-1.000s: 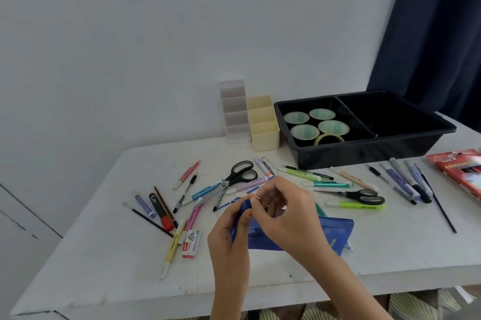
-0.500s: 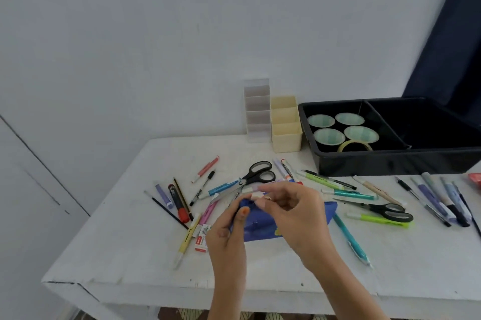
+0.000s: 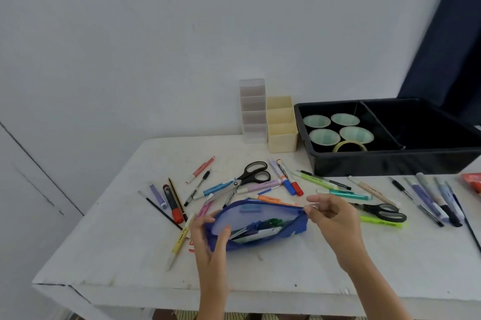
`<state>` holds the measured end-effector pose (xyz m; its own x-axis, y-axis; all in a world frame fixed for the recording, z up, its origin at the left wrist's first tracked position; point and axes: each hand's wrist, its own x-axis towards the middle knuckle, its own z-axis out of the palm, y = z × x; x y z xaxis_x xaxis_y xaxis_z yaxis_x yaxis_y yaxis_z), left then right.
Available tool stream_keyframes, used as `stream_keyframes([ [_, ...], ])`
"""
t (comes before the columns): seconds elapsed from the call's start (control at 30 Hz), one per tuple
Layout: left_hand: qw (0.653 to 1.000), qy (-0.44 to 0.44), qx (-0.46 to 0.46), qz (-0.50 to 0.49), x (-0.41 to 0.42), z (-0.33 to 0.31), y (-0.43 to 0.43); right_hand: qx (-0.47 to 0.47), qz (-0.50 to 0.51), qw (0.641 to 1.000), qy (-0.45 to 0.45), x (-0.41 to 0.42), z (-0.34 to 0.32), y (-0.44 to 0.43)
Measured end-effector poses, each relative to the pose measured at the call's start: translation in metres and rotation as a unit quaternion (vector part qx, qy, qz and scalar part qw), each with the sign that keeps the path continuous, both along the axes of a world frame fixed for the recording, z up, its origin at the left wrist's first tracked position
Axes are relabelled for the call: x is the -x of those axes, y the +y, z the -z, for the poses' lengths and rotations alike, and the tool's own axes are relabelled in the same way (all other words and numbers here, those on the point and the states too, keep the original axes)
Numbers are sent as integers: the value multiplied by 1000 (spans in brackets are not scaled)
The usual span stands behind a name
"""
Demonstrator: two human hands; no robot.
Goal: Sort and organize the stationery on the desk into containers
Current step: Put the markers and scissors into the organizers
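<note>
A blue mesh pencil pouch (image 3: 256, 226) lies on the white desk (image 3: 130, 254) near its front edge, with several pens visible inside. My left hand (image 3: 210, 235) grips the pouch's left end. My right hand (image 3: 330, 213) pinches the zipper pull at the pouch's right end. Loose pens, markers and highlighters (image 3: 263, 185) are scattered across the desk behind the pouch. One pair of black scissors (image 3: 250, 176) lies in the middle, another pair of scissors (image 3: 382, 211) lies right of my right hand.
A black divided tray (image 3: 390, 163) holding rolls of tape (image 3: 325, 137) stands at the back right. A clear tiered organizer (image 3: 252, 111) and a cream one (image 3: 282, 127) stand beside it against the wall. More pens (image 3: 432, 197) and a red box (image 3: 472, 180) lie at the far right.
My right hand has moved from the pouch's left end to its right end with the zipper pull. The pouch now lies flatter, and the camera view has shifted.
</note>
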<state>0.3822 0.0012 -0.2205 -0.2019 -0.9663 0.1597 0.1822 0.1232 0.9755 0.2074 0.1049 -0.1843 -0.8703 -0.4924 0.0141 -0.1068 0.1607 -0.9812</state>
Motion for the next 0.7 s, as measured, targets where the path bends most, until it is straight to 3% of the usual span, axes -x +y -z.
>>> stream_keyframes([
  [0.17,980,-152,130,3,-2,11,-3,-24,30,998,51,13,10,15],
  [0.3,972,-180,148,20,-1,13,-3,-280,46,939,193,27,37,28],
  [0.37,972,-178,147,37,-1,14,-2,-326,20,925,195,28,50,30],
  [0.53,968,-201,138,59,-3,17,1,-193,22,970,145,14,33,25],
  [0.63,966,-214,138,49,-3,17,3,-32,23,991,129,-5,-9,19],
  [0.7,965,-217,140,49,-4,15,5,110,-32,991,71,-22,-35,15],
])
